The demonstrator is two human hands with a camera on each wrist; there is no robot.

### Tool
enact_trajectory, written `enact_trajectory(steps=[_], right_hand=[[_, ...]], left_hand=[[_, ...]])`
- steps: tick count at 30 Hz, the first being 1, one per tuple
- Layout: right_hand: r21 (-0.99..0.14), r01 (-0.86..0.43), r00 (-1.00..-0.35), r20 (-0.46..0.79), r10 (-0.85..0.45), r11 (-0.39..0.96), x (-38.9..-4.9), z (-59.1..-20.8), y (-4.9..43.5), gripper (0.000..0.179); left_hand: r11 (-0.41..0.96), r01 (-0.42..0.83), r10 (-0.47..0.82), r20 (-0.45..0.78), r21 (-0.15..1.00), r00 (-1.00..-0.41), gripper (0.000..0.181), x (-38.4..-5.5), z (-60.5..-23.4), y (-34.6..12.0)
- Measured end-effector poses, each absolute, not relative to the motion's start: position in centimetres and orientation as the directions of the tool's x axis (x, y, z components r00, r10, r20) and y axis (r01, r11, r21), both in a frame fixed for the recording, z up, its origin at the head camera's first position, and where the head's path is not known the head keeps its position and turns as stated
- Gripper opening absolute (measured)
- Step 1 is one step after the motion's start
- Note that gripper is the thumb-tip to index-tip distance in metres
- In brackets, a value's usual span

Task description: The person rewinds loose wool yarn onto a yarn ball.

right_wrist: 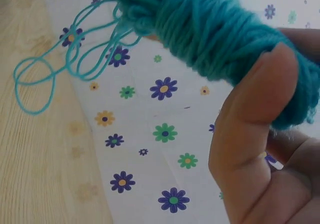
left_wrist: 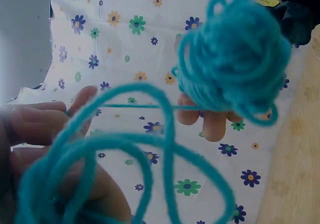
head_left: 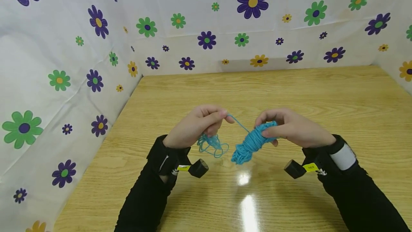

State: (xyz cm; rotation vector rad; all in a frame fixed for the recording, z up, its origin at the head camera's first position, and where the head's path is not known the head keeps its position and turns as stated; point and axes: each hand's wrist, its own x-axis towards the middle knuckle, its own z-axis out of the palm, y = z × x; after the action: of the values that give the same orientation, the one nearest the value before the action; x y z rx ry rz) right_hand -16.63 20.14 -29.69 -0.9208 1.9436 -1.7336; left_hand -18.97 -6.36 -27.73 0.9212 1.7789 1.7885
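A wound skein of turquoise yarn is held above the table by my right hand, thumb on the near side and fingers behind its upper end. Its wrapped middle and looped end fill the top of the right wrist view, where the thumb presses on the strands. My left hand pinches a strand between thumb and forefinger; that strand runs taut across to the skein. Loose loops of yarn hang under the left palm, and they show large in the left wrist view.
Beneath both hands lies a wood-grain table, with a glare spot near its front. A white cloth with printed flowers stands behind the table and along its left side. Small black cameras stick out from both wrists.
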Motion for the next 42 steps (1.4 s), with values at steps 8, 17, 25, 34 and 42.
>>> enact_trajectory(steps=[8,17,25,34,42], right_hand=[[-0.98,-0.139,-0.883,0.057,-0.467,0.143,-16.6,-29.7,19.5,0.024],[-0.957,-0.115,-0.955,0.181,-0.234,-0.267,-16.5,-29.9,18.7,0.018],[-0.792,-0.128,-0.966,0.236,-0.107,-0.597,-16.2,-29.4,19.0,0.012],[-0.632,-0.115,-0.971,0.236,-0.049,-0.766,-16.2,-28.7,19.6,0.008],[-0.586,-0.152,-0.959,0.283,-0.026,-0.796,-16.3,-28.4,20.4,0.009]], left_hand=[[0.016,0.25,0.72,0.163,0.968,-0.675,0.028,-17.8,-27.2,-5.9],[0.066,0.35,0.726,0.196,0.934,-0.66,0.027,-17.2,-28.1,-4.4],[0.089,0.33,0.722,0.167,0.94,-0.672,0.028,-17.4,-28.9,-3.8],[0.15,0.292,0.731,0.093,0.945,-0.676,0.026,-18.1,-29.7,-3.6],[0.201,0.283,0.747,0.04,0.938,-0.663,0.024,-19.3,-30.6,-3.7]])
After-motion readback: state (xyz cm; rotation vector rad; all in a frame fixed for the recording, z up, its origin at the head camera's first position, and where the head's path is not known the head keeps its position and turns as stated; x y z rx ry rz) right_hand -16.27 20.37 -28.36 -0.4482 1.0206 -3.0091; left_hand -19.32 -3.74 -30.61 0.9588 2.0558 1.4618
